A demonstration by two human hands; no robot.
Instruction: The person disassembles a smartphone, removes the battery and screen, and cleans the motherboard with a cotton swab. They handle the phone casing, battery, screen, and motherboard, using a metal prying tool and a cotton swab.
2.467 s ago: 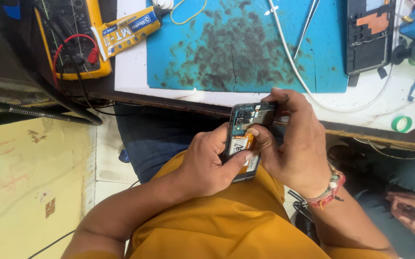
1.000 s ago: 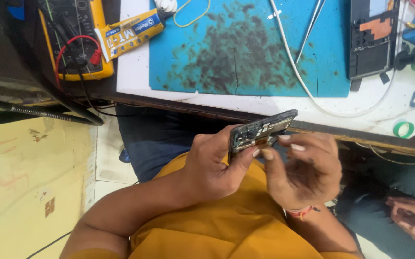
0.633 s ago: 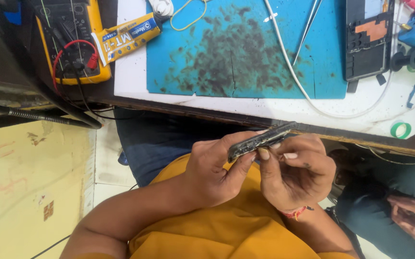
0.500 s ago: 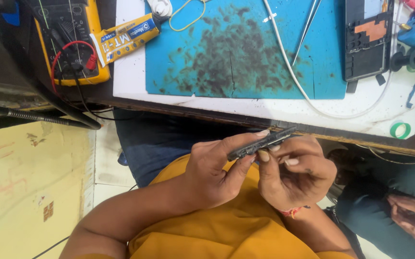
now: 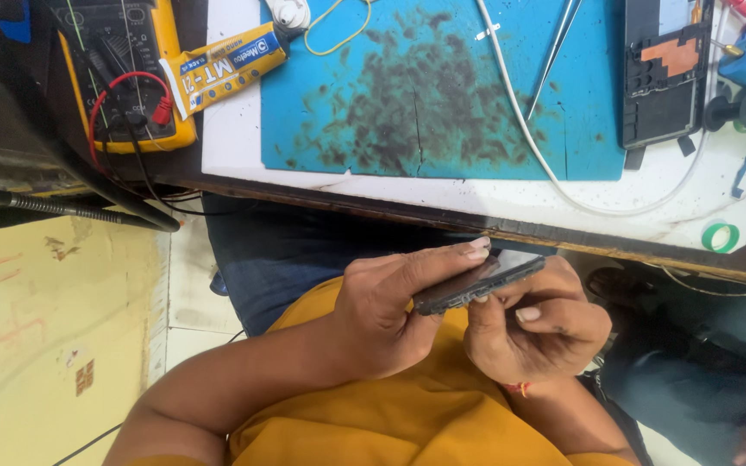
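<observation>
both hands, left hand (image 5: 382,311) and right hand (image 5: 537,332), clamp the edge-on phone (image 5: 476,280); its face is hidden.

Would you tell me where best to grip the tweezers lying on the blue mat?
Probably pinch the tweezers at the wider upper half, coming from above. They lie flat and slanted on the blue mat, tips pointing down-left toward the white cable, so the upper end looks freer.
</observation>
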